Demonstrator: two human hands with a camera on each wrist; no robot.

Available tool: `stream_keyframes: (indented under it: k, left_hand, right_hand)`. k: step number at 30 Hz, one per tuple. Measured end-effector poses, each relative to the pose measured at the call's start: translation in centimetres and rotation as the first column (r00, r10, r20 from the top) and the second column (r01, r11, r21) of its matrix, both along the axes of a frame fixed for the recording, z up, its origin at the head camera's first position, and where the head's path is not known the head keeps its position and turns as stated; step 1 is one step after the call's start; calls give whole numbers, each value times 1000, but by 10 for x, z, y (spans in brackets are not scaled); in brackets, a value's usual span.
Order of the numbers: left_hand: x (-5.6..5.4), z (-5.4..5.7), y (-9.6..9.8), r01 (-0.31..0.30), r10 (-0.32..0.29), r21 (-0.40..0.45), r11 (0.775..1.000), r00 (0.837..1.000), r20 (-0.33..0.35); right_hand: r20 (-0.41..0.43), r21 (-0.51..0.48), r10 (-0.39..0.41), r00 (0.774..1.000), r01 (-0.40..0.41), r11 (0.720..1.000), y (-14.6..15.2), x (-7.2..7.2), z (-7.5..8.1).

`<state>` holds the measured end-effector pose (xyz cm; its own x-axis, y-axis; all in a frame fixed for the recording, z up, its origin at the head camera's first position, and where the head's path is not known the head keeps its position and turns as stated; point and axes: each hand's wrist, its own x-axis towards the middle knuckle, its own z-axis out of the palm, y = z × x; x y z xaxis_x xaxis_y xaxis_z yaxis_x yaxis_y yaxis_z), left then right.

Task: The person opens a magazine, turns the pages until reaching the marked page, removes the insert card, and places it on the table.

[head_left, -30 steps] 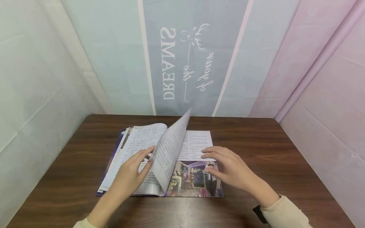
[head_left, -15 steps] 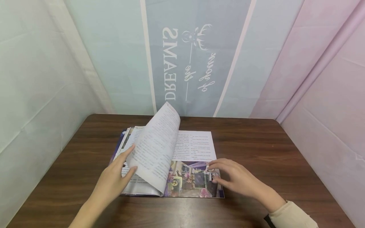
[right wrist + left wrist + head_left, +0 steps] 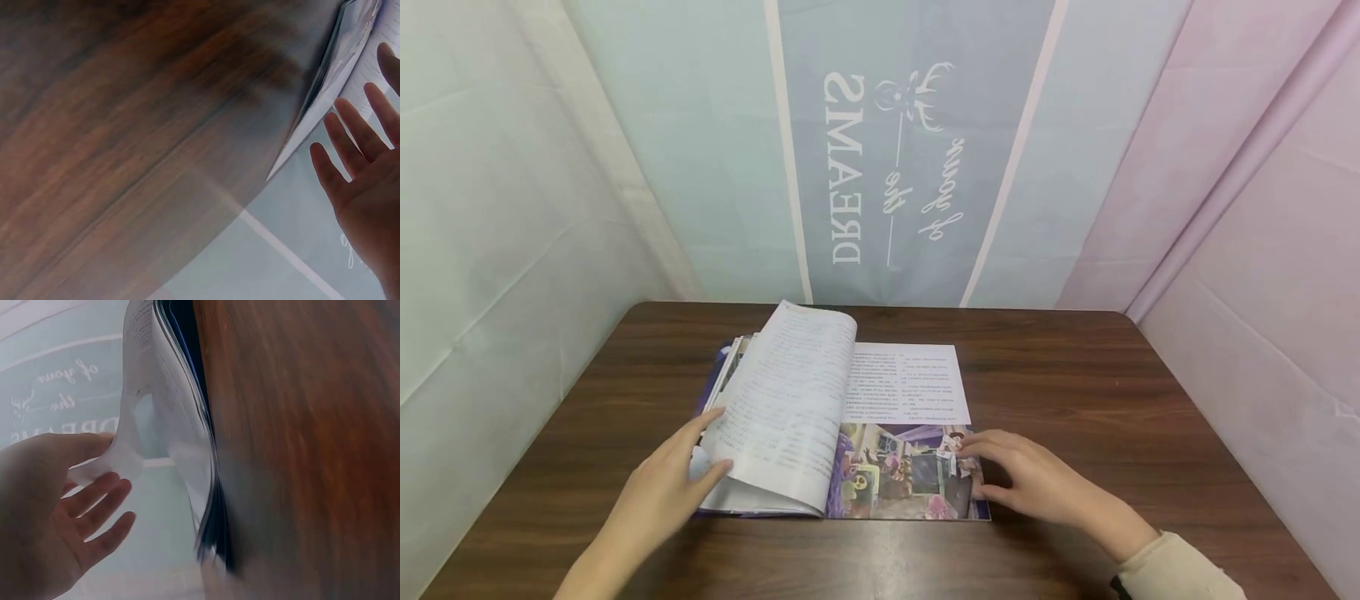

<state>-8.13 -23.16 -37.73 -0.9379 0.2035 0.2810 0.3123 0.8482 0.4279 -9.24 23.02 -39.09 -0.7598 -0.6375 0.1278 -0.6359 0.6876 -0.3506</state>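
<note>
An open book point(image 3: 917, 383) lies on the table, its right page carrying text above a colourful picture point(image 3: 895, 479). My left hand point(image 3: 658, 492) pinches the edge of a printed page point(image 3: 786, 396) that curves up over the left side. In the left wrist view this page point(image 3: 134, 419) passes between thumb and index finger, the other fingers loosely spread. Resting by the right edge of the picture, my right hand point(image 3: 1045, 483) has relaxed fingers. The right wrist view has this hand point(image 3: 369, 181) with fingers spread beside the book's edge.
The dark wooden table point(image 3: 1090, 383) extends around the book on all sides. Behind it hangs a pale blue curtain point(image 3: 895, 167) with mirrored lettering. White and pinkish cloth walls point(image 3: 1270, 333) close in the left and right sides.
My left hand has moved left and toward me, drawing the page from nearly upright over to the left side. My right hand has shifted slightly right and closer to the table's front.
</note>
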Motion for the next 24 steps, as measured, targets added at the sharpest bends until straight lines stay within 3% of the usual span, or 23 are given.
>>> stream_keyframes:
  k: [8, 17, 21, 24]
  left_hand:
    - [-1, -8, -19, -3, 8, -50, 999, 995, 97]
    - [-8, -17, -37, 59, -19, -143, 988, 965, 262]
    - [-7, -20, -42, 91, -42, -173, 981, 962, 271]
    - [-6, -21, -44, 108, -57, -200, 974, 969, 242]
  right_hand:
    - [64, 56, -30, 998, 26, 998, 3, 3, -2]
    - [87, 95, -49, 995, 41, 995, 4, 6, -5]
    - [52, 90, -23, 998, 19, 996, 4, 6, -7]
    - [37, 89, -12, 999, 8, 996, 4, 6, -7]
